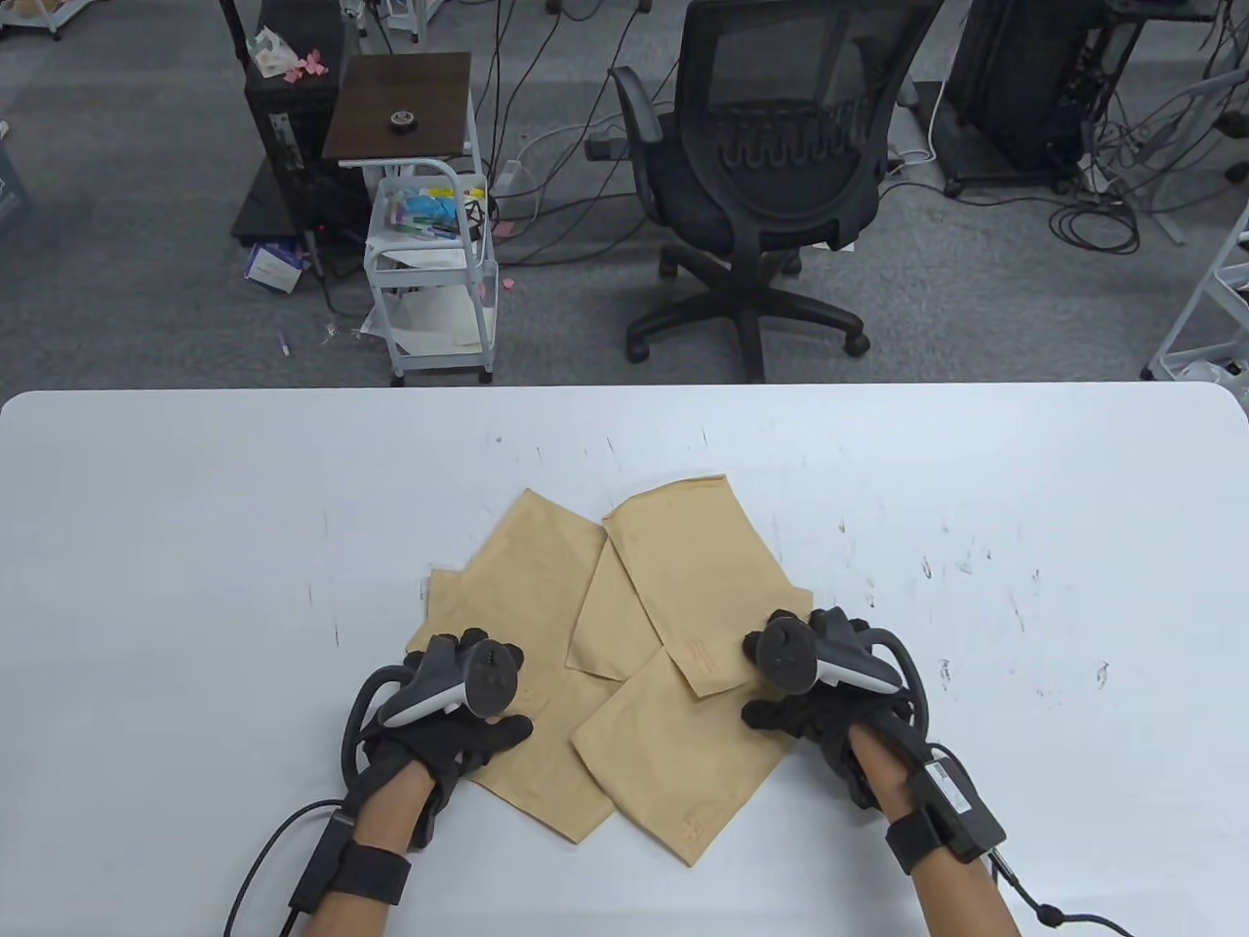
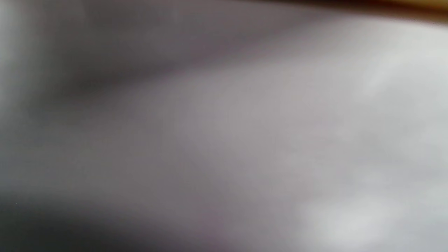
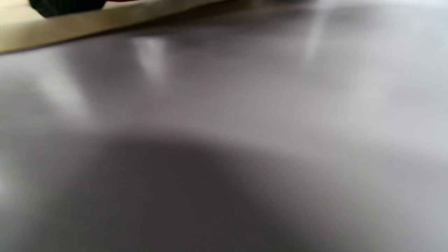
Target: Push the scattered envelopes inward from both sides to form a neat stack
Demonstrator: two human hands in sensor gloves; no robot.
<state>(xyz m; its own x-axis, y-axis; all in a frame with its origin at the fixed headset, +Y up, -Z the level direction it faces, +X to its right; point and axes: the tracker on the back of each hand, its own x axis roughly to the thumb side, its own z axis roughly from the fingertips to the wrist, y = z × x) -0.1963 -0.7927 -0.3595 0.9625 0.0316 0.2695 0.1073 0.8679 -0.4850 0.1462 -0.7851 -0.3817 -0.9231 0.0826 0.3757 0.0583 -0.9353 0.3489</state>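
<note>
scene: flat tan paper envelopes (image 1: pixel 624 644) lying fanned and overlapping near the white tabletop's (image 1: pixel 195 547) near edge, centre | left hand (image 1: pixel 454 708) resting on their left side, right hand (image 1: pixel 815 693) on their right, finger spread cannot tell | risk: uneven pushing likely buckling or skewing sheets, since corners are crossing

The table view is bright, evenly lit and sharp, with only soft, faint shadows under the black-gloved hands on the white rectangular table (image 1: pixel 195 586). Both wrist views are heavily blurred and dimmer: grey tabletop with pale glare patches, broad dark shadows, and an unfocused tan strip along the top edge.
</note>
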